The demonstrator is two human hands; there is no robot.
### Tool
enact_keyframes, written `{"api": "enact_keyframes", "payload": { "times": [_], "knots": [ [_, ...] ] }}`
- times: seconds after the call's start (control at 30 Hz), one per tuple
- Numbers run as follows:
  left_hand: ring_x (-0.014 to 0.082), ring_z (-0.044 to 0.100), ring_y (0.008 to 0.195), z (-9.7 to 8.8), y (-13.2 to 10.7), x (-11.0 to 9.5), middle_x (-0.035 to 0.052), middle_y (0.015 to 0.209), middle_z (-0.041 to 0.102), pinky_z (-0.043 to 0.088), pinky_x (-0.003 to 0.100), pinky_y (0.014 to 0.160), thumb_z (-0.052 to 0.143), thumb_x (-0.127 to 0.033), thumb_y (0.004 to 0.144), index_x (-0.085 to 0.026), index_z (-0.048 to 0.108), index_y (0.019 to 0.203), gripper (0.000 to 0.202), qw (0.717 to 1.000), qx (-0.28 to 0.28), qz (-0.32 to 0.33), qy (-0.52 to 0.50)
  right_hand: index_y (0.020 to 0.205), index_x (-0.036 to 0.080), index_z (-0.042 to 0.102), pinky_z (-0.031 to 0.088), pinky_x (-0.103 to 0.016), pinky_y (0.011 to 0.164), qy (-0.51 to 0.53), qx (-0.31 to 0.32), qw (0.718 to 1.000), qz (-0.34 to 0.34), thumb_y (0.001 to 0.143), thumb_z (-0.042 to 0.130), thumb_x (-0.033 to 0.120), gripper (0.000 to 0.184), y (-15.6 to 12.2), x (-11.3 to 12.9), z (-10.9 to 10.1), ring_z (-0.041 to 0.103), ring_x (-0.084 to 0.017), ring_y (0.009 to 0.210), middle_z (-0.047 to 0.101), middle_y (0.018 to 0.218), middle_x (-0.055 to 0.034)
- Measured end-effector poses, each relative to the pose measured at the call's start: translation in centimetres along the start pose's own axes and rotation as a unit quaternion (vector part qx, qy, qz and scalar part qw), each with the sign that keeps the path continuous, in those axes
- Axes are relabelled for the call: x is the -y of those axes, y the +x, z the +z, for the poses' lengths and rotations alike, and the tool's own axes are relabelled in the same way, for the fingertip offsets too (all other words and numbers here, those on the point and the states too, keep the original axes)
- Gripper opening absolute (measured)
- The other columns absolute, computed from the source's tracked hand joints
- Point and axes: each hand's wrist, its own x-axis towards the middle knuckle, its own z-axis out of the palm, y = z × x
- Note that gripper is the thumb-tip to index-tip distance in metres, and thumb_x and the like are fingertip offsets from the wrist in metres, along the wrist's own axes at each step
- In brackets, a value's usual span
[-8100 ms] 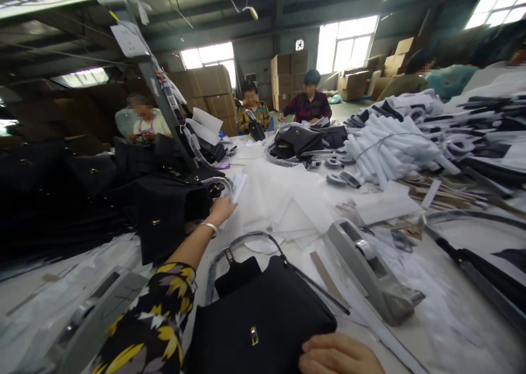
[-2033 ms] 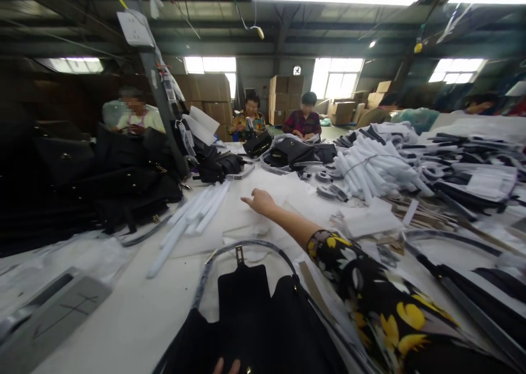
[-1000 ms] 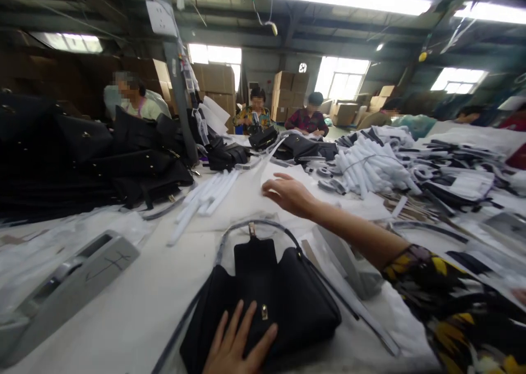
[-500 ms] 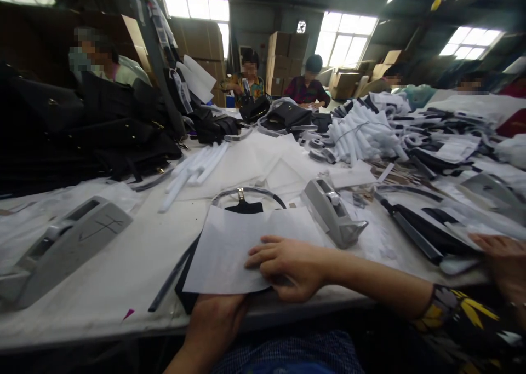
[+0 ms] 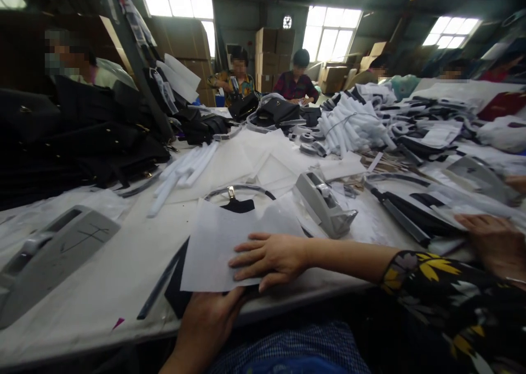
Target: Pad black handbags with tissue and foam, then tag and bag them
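In front of me a white sheet (image 5: 213, 242) lies over a black bag (image 5: 176, 281). The bag's gold clasp (image 5: 231, 192) and a plastic-wrapped handle (image 5: 258, 189) show beyond the sheet's far edge. A wrapped strap (image 5: 158, 286) sticks out at the left. My right hand (image 5: 273, 259) rests on top of the sheet, open, its fingers spread flat. Gripping the near edge of the bag is my left hand (image 5: 211, 316), its thumb along the edge and its other fingers hidden underneath.
Grey tape dispensers stand to the right (image 5: 329, 207) and left (image 5: 57, 259). White foam rolls (image 5: 184, 171) lie beyond. Black bags (image 5: 94, 138) are piled at left. At right, a co-worker's hand (image 5: 491, 240) is by another bag (image 5: 406, 215).
My right hand's curled fingers have spread out flat on the sheet. My left hand keeps its place at the near edge. The whole view has shifted slightly.
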Motion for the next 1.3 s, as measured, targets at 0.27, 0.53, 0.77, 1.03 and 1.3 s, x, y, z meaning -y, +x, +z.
{"api": "enact_keyframes", "payload": {
  "times": [0.27,0.53,0.77,1.03,1.3],
  "knots": [
    [0.0252,0.074,0.085,-7.6,-0.9,-1.5,0.0096,0.099,0.076,0.063,0.035,0.071,0.044,-0.024,0.096,-0.019,0.068,0.116,0.032,0.998,-0.021,0.057,0.036,0.142,0.024,0.052,0.017,-0.047,0.122,0.015,-0.027,0.999,-0.026,0.096,0.057,0.045,0.051,-0.1,-0.3,1.0,0.028,-0.025,0.149,0.043,0.154,-0.0044],
    [0.0236,0.060,0.123,-7.3,6.3,1.8,0.0085,0.137,0.061,0.053,0.042,0.103,0.047,-0.023,0.097,-0.022,0.053,0.137,0.040,0.985,0.034,0.006,-0.170,0.139,0.022,0.057,0.015,-0.049,0.123,0.045,-0.040,0.997,-0.054,0.093,0.062,0.045,0.051,0.3,-0.6,0.5,0.033,-0.026,0.146,0.051,0.148,-0.0101],
    [0.0232,0.059,0.125,-1.5,3.8,3.8,0.0096,0.138,0.060,0.047,0.042,0.109,0.049,-0.036,0.099,-0.019,0.047,0.142,0.046,0.970,0.034,-0.103,-0.218,0.128,0.016,0.064,0.047,-0.038,0.106,0.125,-0.229,0.962,0.077,0.099,0.053,0.028,0.033,-0.4,-0.7,1.0,0.059,-0.020,0.121,0.063,0.130,-0.0145],
    [0.0224,0.060,0.124,-1.7,4.1,3.2,0.0079,0.134,0.064,0.047,0.042,0.109,0.051,-0.030,0.097,-0.019,0.055,0.133,0.038,0.966,0.013,-0.110,-0.235,0.119,0.015,0.067,0.054,-0.034,0.087,0.026,-0.229,0.970,0.073,0.100,0.053,0.025,0.026,0.1,-1.0,1.6,0.061,-0.018,0.094,0.069,0.103,-0.0108],
    [0.0225,0.060,0.124,-1.7,4.0,3.0,0.0075,0.133,0.064,0.048,0.043,0.109,0.051,-0.030,0.097,-0.019,0.057,0.131,0.036,0.966,0.015,-0.114,-0.231,0.111,0.015,0.066,0.052,-0.031,0.078,-0.068,-0.188,0.980,0.012,0.101,0.048,0.020,0.021,0.4,-1.4,1.8,0.056,-0.017,0.081,0.068,0.092,-0.0077]
  ]
}}
